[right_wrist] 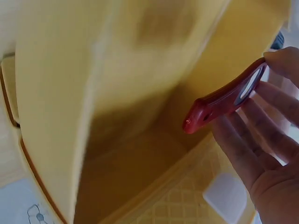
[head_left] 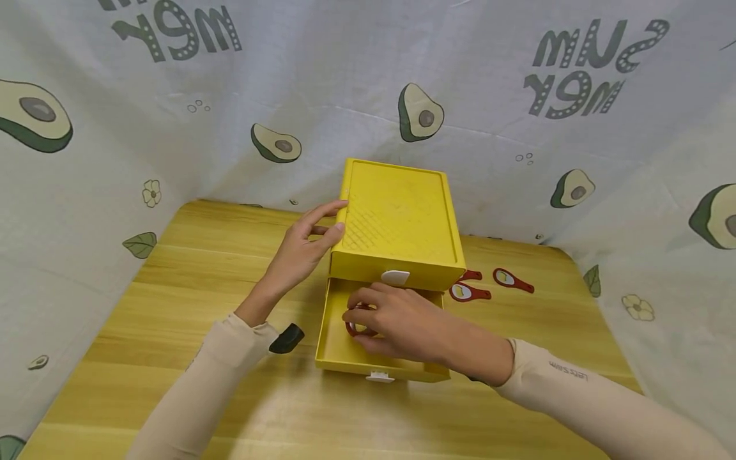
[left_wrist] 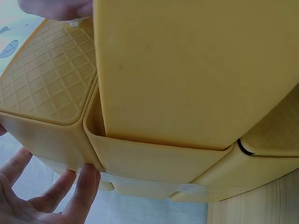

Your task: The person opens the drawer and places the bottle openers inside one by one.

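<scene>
A yellow drawer box [head_left: 402, 211] stands on the table with its lower drawer [head_left: 333, 345] pulled out. My left hand [head_left: 299, 249] rests against the box's left side, its fingertips at the top edge. The left wrist view has its spread fingers [left_wrist: 84, 191] against the yellow wall. Over the open drawer, my right hand [head_left: 408, 322] pinches a small red paddle-shaped piece [right_wrist: 224, 100]. It has a rounded head with a pale oval face and a hole in its handle. Thumb and fingers hold the head, and the handle points into the drawer.
Several similar red paddle-shaped pieces [head_left: 513, 280] lie on the table right of the box. A small black object [head_left: 286, 338] lies left of the drawer. White pulls [head_left: 395, 277] show on both drawers. A printed curtain [head_left: 345, 76] hangs behind the wooden table [head_left: 144, 332].
</scene>
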`<state>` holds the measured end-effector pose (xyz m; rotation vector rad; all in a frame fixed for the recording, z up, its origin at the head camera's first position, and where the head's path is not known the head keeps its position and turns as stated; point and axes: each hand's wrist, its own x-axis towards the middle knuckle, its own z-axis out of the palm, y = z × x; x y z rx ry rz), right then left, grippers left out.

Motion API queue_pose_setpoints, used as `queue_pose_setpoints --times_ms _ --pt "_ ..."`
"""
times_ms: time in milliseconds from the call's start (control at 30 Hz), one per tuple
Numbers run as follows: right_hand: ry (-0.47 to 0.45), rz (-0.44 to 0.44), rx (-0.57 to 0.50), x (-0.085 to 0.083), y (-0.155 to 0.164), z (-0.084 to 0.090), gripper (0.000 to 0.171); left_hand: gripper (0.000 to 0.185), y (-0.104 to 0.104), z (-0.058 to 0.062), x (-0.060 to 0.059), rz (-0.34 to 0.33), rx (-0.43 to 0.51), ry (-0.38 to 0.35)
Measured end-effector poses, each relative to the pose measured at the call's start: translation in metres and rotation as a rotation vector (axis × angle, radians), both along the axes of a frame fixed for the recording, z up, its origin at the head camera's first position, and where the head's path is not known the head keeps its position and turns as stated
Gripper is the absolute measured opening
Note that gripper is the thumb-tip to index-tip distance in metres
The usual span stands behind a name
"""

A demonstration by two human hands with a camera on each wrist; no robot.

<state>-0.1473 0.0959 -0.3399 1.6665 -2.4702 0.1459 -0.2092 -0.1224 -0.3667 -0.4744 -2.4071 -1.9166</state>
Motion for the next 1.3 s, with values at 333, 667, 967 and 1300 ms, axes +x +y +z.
queue_pose_setpoints --times_ms 333,667,967,1300 --pt "-0.01 0.002 0.026 -0.003 -0.007 -0.009 0.008 0.043 0.002 0.0 -0.001 -0.015 0.006 0.006" --pt "0.032 -0.001 -0.055 0.0 -0.004 -0.004 0.017 0.043 0.002 0.001 -0.002 -0.005 -0.006 0.024" --pt "0.04 0.005 -0.125 -0.001 0.011 -0.004 0.02 0.043 0.002 0.0 -0.003 0.0 0.001 0.02" --pt "0.008 -0.033 -0.159 0.002 0.033 -0.007 0.024 0.043 0.002 0.0 -0.001 0.005 -0.001 0.018"
